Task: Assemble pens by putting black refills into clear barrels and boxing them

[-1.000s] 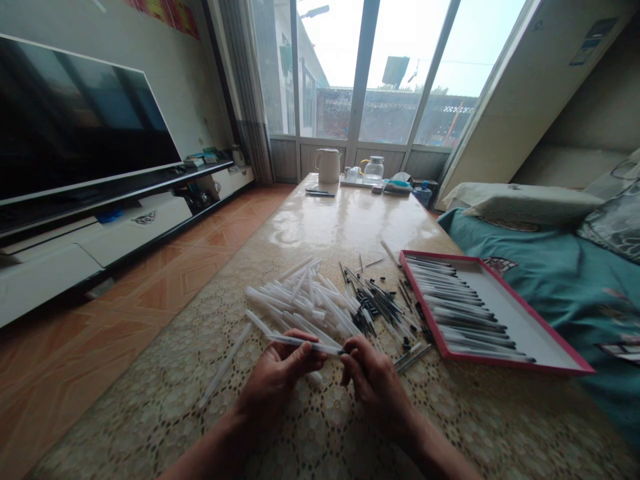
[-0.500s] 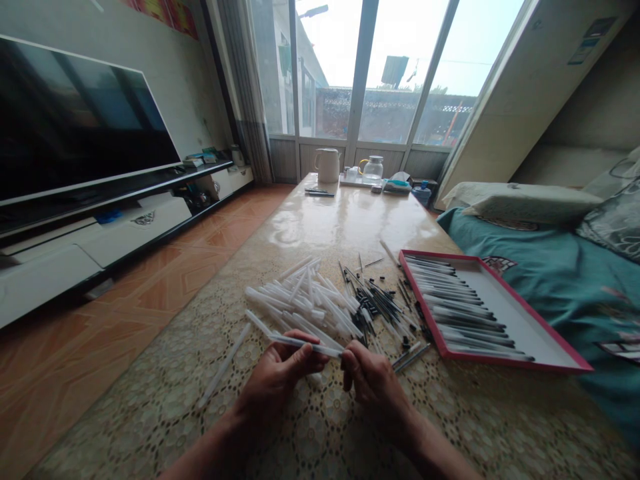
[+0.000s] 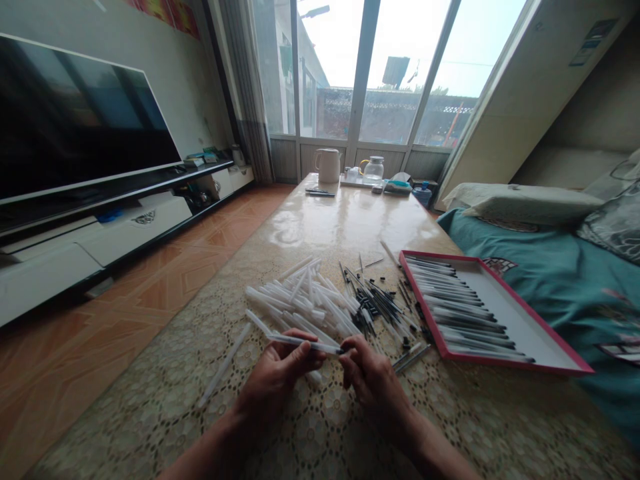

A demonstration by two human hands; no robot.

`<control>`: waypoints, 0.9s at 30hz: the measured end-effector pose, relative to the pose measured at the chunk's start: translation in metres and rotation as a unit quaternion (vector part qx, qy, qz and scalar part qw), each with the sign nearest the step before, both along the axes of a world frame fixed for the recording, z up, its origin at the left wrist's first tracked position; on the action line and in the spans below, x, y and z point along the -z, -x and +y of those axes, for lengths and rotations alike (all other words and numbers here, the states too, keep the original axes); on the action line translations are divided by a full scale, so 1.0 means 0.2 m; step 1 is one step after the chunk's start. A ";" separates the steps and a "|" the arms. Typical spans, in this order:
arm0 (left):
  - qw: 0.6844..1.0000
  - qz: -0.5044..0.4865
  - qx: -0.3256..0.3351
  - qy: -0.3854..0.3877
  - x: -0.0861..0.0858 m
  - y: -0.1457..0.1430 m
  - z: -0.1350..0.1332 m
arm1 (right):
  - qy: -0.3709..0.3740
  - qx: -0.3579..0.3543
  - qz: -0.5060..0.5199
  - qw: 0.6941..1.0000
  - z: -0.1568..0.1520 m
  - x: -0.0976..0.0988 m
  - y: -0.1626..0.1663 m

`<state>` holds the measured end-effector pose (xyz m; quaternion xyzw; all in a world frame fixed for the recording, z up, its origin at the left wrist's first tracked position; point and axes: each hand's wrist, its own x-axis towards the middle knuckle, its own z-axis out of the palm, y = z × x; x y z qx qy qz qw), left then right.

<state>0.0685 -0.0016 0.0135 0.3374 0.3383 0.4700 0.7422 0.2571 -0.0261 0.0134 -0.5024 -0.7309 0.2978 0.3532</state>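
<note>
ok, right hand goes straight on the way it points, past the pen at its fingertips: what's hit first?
Likely the pile of white pen tubes, just beyond the pen. Depth is unclear, so the right hand might pass over.

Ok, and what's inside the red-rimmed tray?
In the tray, a row of translucent pens with dark ends lies along its left side; the white floor shows to the right. The floor beneath the pens is covered.
</note>
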 end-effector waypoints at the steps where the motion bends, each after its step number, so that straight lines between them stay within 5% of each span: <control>1: 1.000 0.002 0.002 -0.002 0.00 0.00 0.00 | -0.003 0.000 0.000 1.000 0.00 0.00 0.00; 27: 0.997 0.051 0.027 -0.053 0.01 0.01 0.00 | -0.014 0.006 0.021 1.000 -0.02 -0.01 0.01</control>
